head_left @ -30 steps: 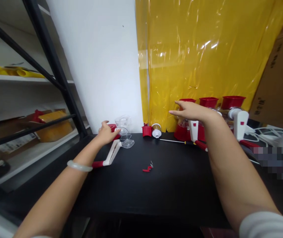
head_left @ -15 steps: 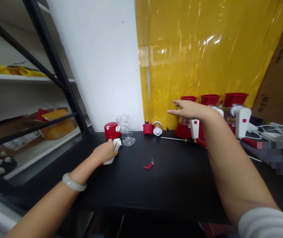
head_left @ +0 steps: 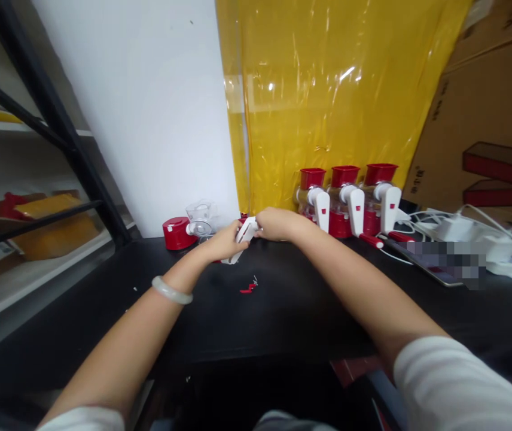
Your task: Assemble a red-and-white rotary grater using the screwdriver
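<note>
My left hand (head_left: 221, 244) is closed around a white crank handle (head_left: 243, 235) and holds it above the black table (head_left: 292, 311). My right hand (head_left: 276, 223) meets it from the right, fingers curled at the handle's upper end. A pale bangle (head_left: 171, 290) sits on my left wrist. Just behind the hands stand a red round base (head_left: 176, 232) and a clear plastic housing (head_left: 201, 216). A small red clip with a screw (head_left: 249, 287) lies on the table in front of the hands.
Three assembled red and white hand-crank grinders (head_left: 348, 197) stand in a row before a yellow plastic curtain (head_left: 328, 96). White cables and chargers (head_left: 466, 230) lie at the right. A cardboard box (head_left: 484, 126) leans behind them. A black metal shelf rack (head_left: 45, 179) stands on the left.
My left hand has lifted the white handle from the table and carried it right. My right hand left the grinders and came to the handle. The view swung to the right.
</note>
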{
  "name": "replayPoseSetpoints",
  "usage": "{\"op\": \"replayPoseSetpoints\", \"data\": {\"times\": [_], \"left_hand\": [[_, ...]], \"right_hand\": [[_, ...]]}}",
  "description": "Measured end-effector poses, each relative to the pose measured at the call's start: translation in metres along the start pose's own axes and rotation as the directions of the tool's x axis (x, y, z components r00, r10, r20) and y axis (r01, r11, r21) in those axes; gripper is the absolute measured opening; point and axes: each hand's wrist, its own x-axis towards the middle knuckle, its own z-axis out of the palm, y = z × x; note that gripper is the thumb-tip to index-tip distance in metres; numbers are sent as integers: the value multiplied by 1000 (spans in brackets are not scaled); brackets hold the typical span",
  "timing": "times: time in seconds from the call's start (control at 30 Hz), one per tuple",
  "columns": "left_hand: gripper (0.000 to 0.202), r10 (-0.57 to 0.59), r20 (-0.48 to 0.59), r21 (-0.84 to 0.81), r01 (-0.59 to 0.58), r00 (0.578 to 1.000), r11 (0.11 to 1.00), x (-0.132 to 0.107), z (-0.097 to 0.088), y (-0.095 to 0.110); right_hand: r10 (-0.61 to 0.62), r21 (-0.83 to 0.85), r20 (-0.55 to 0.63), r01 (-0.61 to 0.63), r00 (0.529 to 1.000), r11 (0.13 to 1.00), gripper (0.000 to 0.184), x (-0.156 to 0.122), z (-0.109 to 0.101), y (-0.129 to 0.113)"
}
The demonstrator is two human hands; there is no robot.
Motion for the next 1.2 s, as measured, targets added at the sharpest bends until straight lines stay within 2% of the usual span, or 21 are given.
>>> {"op": "replayPoseSetpoints", "data": {"times": [0.07,0.13,0.23,0.33,0.5,0.6,0.73,0.83,0.93,1.07,1.13,1.2], "left_hand": [[40,12,-8,-29,-12,1000,999,3,14,3],[38,31,-1,-48,-31,1000,998,-2,24,3],[39,87,1,-82,-87,996,993,-14,32,5],[36,103,-24,-50,-104,994,993,-21,36,8],[32,111,-22,18,-110,994,994,-25,43,14],[39,121,-44,-4,-121,992,993,-25,44,14],[51,92,-51,9,-92,994,996,-22,40,8],[55,54,-107,30,-51,993,998,-20,38,2],[58,77,-189,19,-75,979,997,-18,38,-2],[49,91,-216,43,-84,972,996,-18,38,-1],[44,91,-217,68,-78,972,995,-18,37,1],[43,87,-222,85,-70,971,994,-19,36,2]], "right_hand": [[2,23,-139,2,990,1000,30,-4,29,7],[23,172,-246,20,969,985,26,-10,61,18],[139,474,-357,50,924,879,20,-18,100,32],[192,604,-443,133,875,786,19,-19,123,34],[227,701,-489,224,842,677,19,-19,132,28],[282,764,-472,227,835,605,19,-20,130,29],[397,867,-427,244,812,434,27,-21,127,41],[455,890,-407,231,792,394,29,-18,128,56],[474,879,-378,148,795,452,21,-18,131,71],[379,686,-387,-12,841,728,13,-22,132,78],[320,573,-356,-65,878,817,13,-24,130,75],[282,487,-313,-102,907,868,16,-26,128,70]]}}
